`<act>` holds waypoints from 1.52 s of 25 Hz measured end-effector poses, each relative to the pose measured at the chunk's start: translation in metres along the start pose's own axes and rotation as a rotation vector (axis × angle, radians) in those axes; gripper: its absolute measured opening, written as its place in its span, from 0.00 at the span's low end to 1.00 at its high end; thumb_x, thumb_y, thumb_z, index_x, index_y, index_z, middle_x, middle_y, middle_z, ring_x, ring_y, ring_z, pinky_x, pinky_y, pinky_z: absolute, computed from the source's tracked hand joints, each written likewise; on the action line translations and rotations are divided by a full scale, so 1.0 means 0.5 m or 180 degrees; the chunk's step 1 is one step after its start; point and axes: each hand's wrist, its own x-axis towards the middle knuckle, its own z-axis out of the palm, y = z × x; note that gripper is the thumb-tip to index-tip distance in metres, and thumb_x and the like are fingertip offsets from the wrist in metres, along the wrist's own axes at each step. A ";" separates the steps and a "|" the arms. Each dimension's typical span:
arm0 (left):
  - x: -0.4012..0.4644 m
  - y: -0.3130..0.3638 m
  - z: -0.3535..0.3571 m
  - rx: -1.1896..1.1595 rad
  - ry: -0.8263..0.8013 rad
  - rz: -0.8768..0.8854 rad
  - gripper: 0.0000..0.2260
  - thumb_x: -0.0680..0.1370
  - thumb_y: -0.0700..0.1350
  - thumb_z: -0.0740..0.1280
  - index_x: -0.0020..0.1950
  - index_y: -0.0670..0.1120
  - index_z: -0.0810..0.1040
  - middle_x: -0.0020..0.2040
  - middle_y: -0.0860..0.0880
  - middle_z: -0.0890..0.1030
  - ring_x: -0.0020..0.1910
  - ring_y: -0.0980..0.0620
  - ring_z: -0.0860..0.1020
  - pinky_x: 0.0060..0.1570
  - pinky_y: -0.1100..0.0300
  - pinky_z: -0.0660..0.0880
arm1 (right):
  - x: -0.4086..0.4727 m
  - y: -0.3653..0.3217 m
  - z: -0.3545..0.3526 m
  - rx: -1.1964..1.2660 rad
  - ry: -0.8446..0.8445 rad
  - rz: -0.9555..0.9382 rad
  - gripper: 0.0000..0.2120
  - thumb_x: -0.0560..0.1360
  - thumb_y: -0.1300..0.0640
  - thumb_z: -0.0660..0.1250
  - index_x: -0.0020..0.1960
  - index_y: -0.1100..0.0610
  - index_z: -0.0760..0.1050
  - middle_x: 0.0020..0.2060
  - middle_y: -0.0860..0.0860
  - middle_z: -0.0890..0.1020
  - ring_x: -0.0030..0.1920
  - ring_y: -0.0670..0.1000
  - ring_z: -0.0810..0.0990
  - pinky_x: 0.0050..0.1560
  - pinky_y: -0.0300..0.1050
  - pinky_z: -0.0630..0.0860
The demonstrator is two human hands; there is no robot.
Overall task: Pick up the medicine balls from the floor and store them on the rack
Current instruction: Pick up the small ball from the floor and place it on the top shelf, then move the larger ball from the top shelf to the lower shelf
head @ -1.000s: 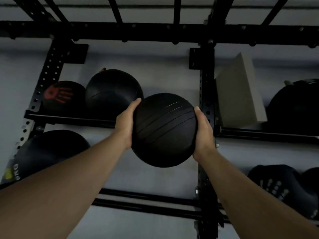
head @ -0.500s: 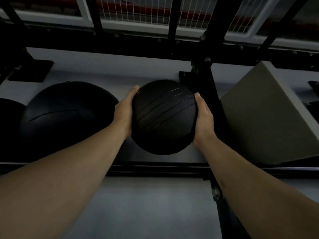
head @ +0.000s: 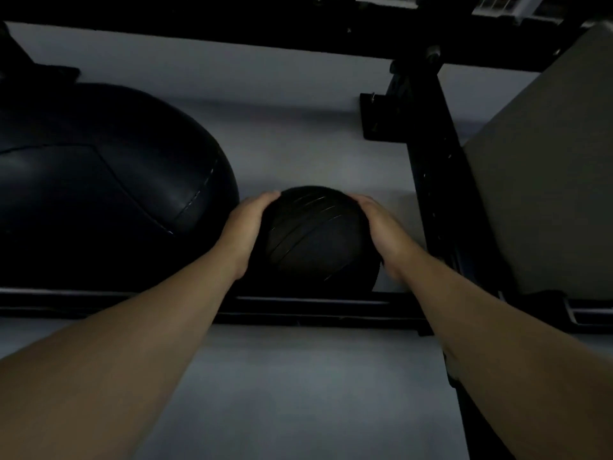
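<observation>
A black ribbed medicine ball (head: 313,237) sits low over the black shelf rail (head: 308,305) of the rack, against the grey wall. My left hand (head: 243,227) presses its left side and my right hand (head: 381,230) its right side, both arms stretched upward. The underside of the ball appears to rest on or just behind the rail; contact is too dark to confirm. A much larger black stitched medicine ball (head: 99,187) lies on the same shelf directly to the left, almost touching my left hand.
A black perforated rack upright (head: 438,180) stands just right of the held ball. Beyond it a large grey foam block (head: 544,167) leans on the adjoining shelf. A black crossbeam (head: 232,31) runs overhead.
Both hands carried the ribbed ball up and forward into the shelf bay beside the big ball. It now sits down at the rail, and the view has tilted upward and closer.
</observation>
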 end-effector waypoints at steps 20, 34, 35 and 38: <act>-0.103 0.092 -0.009 0.4249 -0.0993 0.1985 0.23 0.89 0.53 0.57 0.85 0.53 0.63 0.81 0.49 0.67 0.79 0.44 0.66 0.77 0.46 0.68 | -0.119 -0.087 0.014 -0.3087 -0.0828 -0.0429 0.41 0.82 0.29 0.60 0.90 0.38 0.48 0.91 0.52 0.51 0.88 0.66 0.55 0.85 0.62 0.57; -0.342 0.338 -0.102 0.6249 -0.0724 0.1208 0.22 0.83 0.53 0.65 0.77 0.51 0.74 0.75 0.44 0.75 0.71 0.40 0.73 0.67 0.44 0.70 | -0.256 -0.253 0.042 -0.2393 -0.0760 -0.0927 0.22 0.85 0.46 0.68 0.76 0.52 0.78 0.72 0.59 0.80 0.73 0.60 0.78 0.69 0.47 0.72; -0.349 0.349 -0.121 0.6255 -0.0568 0.1151 0.22 0.83 0.54 0.65 0.77 0.50 0.74 0.76 0.44 0.74 0.71 0.40 0.73 0.68 0.43 0.70 | -0.259 -0.264 0.050 -0.2328 -0.0758 -0.0918 0.22 0.85 0.46 0.68 0.76 0.52 0.78 0.73 0.58 0.80 0.73 0.60 0.78 0.70 0.49 0.74; -0.353 0.373 -0.166 0.6160 -0.0131 0.0916 0.26 0.84 0.55 0.63 0.81 0.50 0.69 0.80 0.43 0.70 0.74 0.37 0.70 0.72 0.42 0.67 | -0.259 -0.295 0.081 -0.2167 -0.0757 -0.0900 0.23 0.84 0.44 0.69 0.77 0.50 0.77 0.74 0.57 0.80 0.73 0.58 0.79 0.66 0.45 0.71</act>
